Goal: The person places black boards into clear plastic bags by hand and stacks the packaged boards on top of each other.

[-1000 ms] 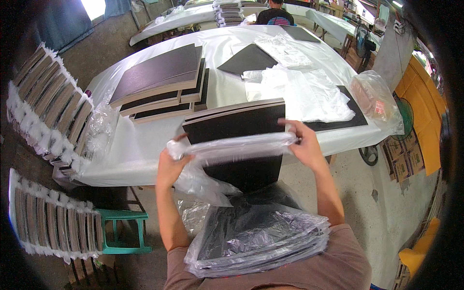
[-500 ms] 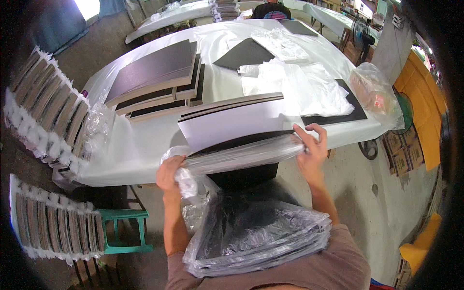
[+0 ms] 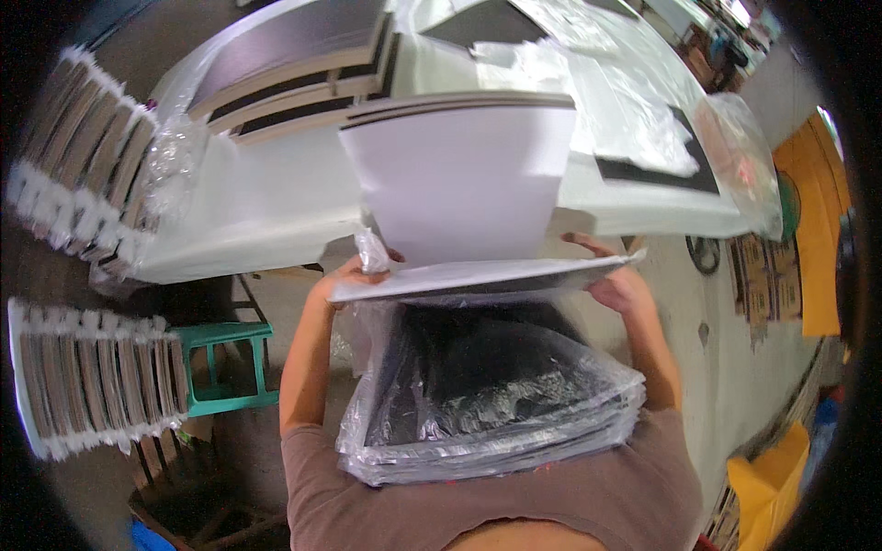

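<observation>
A dark board in a clear plastic bag [image 3: 487, 281] lies across between my hands, its long edge toward me. My left hand [image 3: 356, 275] grips its left end, with a bunched bit of plastic [image 3: 369, 252] by the fingers. My right hand [image 3: 617, 285] holds the right end, partly hidden behind the plastic. Just beyond, a white panel [image 3: 459, 179] leans upright against the table edge with thin dark boards [image 3: 459, 106] behind it. Below my hands, a stack of dark boards in clear bags [image 3: 496, 395] rests against my body.
The table [image 3: 257, 207] has a white plastic cover. A stack of thick dark boards [image 3: 299, 46] stands at its far left, thin white bags [image 3: 634, 119] at right. Wrapped boards [image 3: 83, 156] stand in rows at left, near a green stool [image 3: 225, 367]. A bagged bundle [image 3: 735, 147] sits at the right corner.
My hands have come lower and nearer, and the plastic stretched between them now lies over the board's edge. More of the white panel shows. The whole view has tipped downward.
</observation>
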